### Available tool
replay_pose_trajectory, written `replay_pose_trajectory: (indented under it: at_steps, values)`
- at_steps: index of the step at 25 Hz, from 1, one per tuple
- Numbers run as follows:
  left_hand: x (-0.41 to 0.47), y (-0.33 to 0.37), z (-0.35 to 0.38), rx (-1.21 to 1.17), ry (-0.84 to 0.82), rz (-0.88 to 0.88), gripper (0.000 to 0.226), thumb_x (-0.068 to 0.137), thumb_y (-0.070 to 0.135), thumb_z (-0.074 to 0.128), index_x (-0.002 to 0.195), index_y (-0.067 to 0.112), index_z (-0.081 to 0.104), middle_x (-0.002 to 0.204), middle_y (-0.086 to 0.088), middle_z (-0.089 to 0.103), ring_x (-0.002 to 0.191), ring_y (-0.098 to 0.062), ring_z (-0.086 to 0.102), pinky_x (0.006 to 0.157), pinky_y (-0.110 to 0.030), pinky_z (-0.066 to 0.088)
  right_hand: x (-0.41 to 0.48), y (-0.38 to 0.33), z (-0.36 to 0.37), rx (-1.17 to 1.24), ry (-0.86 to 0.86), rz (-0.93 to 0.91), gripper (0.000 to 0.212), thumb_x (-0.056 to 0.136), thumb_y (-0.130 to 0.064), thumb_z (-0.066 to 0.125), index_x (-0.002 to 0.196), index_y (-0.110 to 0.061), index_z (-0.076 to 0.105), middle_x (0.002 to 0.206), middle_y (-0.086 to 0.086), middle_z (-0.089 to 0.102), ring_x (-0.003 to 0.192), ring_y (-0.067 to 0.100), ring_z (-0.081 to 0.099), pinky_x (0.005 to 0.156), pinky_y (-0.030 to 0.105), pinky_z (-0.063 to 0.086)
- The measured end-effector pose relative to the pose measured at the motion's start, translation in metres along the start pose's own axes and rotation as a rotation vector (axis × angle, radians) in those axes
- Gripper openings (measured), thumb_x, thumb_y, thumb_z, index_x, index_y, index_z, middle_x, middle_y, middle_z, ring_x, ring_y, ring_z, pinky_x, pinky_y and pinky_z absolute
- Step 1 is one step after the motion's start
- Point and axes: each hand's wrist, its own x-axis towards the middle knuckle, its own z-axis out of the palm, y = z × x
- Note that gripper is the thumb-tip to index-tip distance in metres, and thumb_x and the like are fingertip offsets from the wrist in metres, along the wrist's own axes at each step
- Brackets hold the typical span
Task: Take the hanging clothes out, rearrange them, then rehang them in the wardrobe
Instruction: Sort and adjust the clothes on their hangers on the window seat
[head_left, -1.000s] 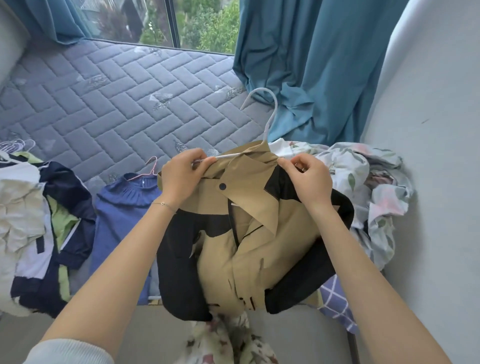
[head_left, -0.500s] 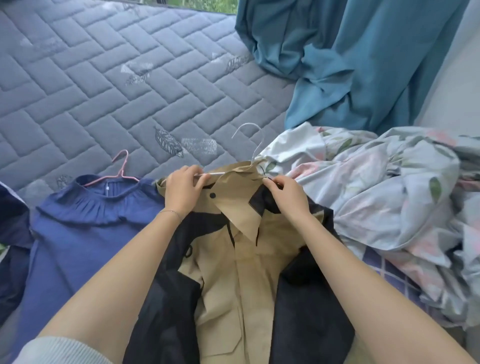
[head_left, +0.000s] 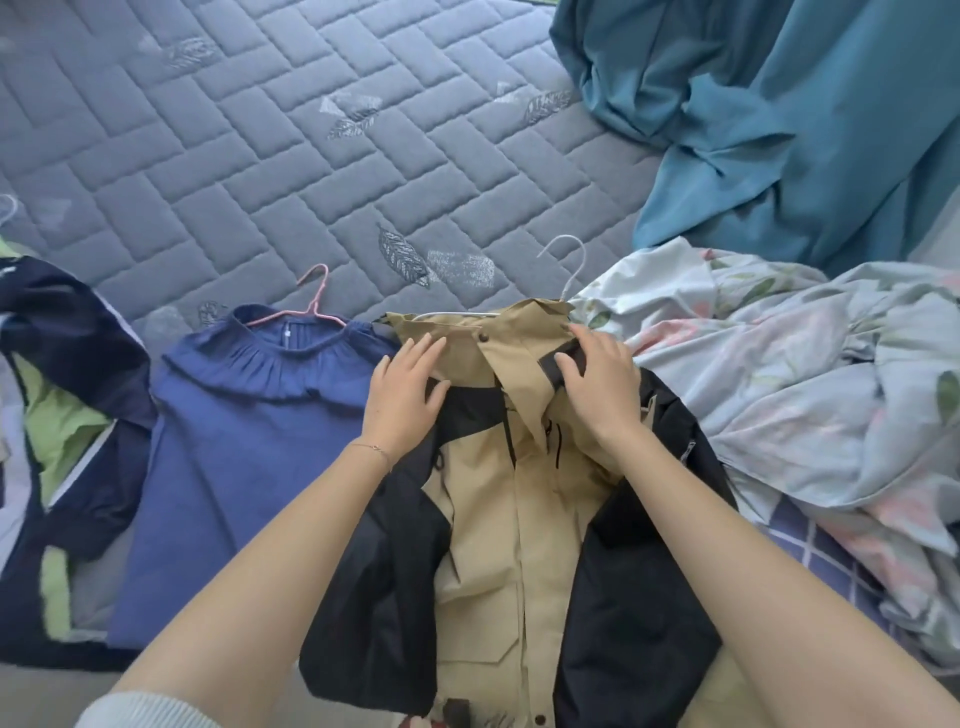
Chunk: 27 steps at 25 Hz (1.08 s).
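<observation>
Hands work on a tan and black jacket (head_left: 498, 545) lying on a quilted mattress (head_left: 260, 156). Our left hand (head_left: 405, 400) rests flat on the collar, fingers straight. Our right hand (head_left: 597, 389) bends its fingers over the black shoulder; we cannot tell whether it pinches. Just beyond the right fingertips, the white hanger (head_left: 574, 275) pokes out. Smoothing downward could, we judge, tug the collar off it. We count three garments and two hangers: a blue blouse (head_left: 249, 441) on a pink hanger (head_left: 316, 306) sits beside the left hand, with a navy-and-green top (head_left: 78, 338) further left.

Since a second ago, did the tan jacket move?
Yes. The tan jacket went down: it hung in the air, now it lies flat on the mattress, collar level with the blue blouse beside it.
</observation>
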Motion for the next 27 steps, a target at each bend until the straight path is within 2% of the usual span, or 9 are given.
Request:
replay_pose_trajectory:
  at_steps: [6, 10, 14, 18, 21, 24, 27]
  values:
    - [-0.087, 0.029, -0.089, -0.141, 0.125, -0.131, 0.053, 0.098, 0.029, 0.053, 0.148, 0.023, 0.038, 0.157, 0.0, 0.033, 0.147, -0.022, 0.024, 0.118, -0.048, 0.019, -0.099, -0.09, -0.06, 0.025, -0.086, -0.173, 0.047, 0.096, -0.036, 0.051, 0.141, -0.025, 0.045, 0.141, -0.003, 0.049, 0.133, 0.02, 0.036, 0.109, 0.037, 0.025]
    - [-0.174, 0.053, -0.154, -0.303, 0.293, -0.268, 0.055, 0.098, 0.028, 0.053, 0.15, 0.024, 0.035, 0.157, 0.004, 0.032, 0.148, -0.017, 0.022, 0.118, -0.044, 0.021, -0.163, -0.149, -0.095, 0.078, -0.1, -0.244, 0.051, 0.094, -0.036, 0.054, 0.143, -0.023, 0.043, 0.143, -0.002, 0.048, 0.136, 0.021, 0.036, 0.112, 0.042, 0.028]
    - [-0.258, 0.059, -0.208, -0.369, 0.413, -0.385, 0.055, 0.099, 0.031, 0.051, 0.15, 0.025, 0.032, 0.157, 0.005, 0.031, 0.148, -0.016, 0.019, 0.119, -0.046, 0.019, -0.237, -0.208, -0.115, 0.194, -0.129, -0.299, 0.054, 0.094, -0.03, 0.058, 0.144, -0.019, 0.042, 0.142, -0.001, 0.049, 0.134, 0.02, 0.038, 0.112, 0.039, 0.029]
    - [-0.326, 0.027, -0.248, -0.353, 0.465, -0.41, 0.055, 0.101, 0.034, 0.047, 0.152, 0.027, 0.028, 0.159, 0.009, 0.025, 0.15, -0.013, 0.013, 0.121, -0.044, 0.015, -0.306, -0.269, -0.112, 0.297, -0.181, -0.377, 0.053, 0.094, -0.028, 0.059, 0.143, -0.019, 0.043, 0.141, -0.003, 0.05, 0.132, 0.017, 0.039, 0.112, 0.037, 0.032]
    - [-0.376, -0.007, -0.282, -0.379, 0.502, -0.432, 0.055, 0.102, 0.034, 0.046, 0.152, 0.029, 0.026, 0.16, 0.01, 0.022, 0.15, -0.01, 0.01, 0.122, -0.042, 0.011, -0.345, -0.318, -0.095, 0.259, -0.192, -0.484, 0.054, 0.093, -0.028, 0.061, 0.143, -0.016, 0.044, 0.14, 0.0, 0.051, 0.131, 0.019, 0.042, 0.11, 0.038, 0.035]
    - [-0.435, -0.055, -0.319, -0.338, 0.55, -0.48, 0.053, 0.101, 0.033, 0.047, 0.151, 0.027, 0.031, 0.159, 0.008, 0.025, 0.149, -0.012, 0.013, 0.121, -0.039, 0.007, -0.381, -0.377, -0.071, 0.224, -0.233, -0.542, 0.055, 0.093, -0.027, 0.061, 0.143, -0.014, 0.043, 0.141, 0.003, 0.051, 0.132, 0.022, 0.043, 0.11, 0.04, 0.035]
    - [-0.488, -0.108, -0.351, -0.318, 0.6, -0.499, 0.051, 0.1, 0.03, 0.05, 0.149, 0.025, 0.036, 0.158, 0.005, 0.03, 0.149, -0.015, 0.018, 0.12, -0.043, 0.014, -0.415, -0.434, -0.044, 0.213, -0.265, -0.611, 0.056, 0.094, -0.03, 0.059, 0.145, -0.015, 0.041, 0.141, 0.003, 0.05, 0.133, 0.023, 0.042, 0.11, 0.044, 0.036]
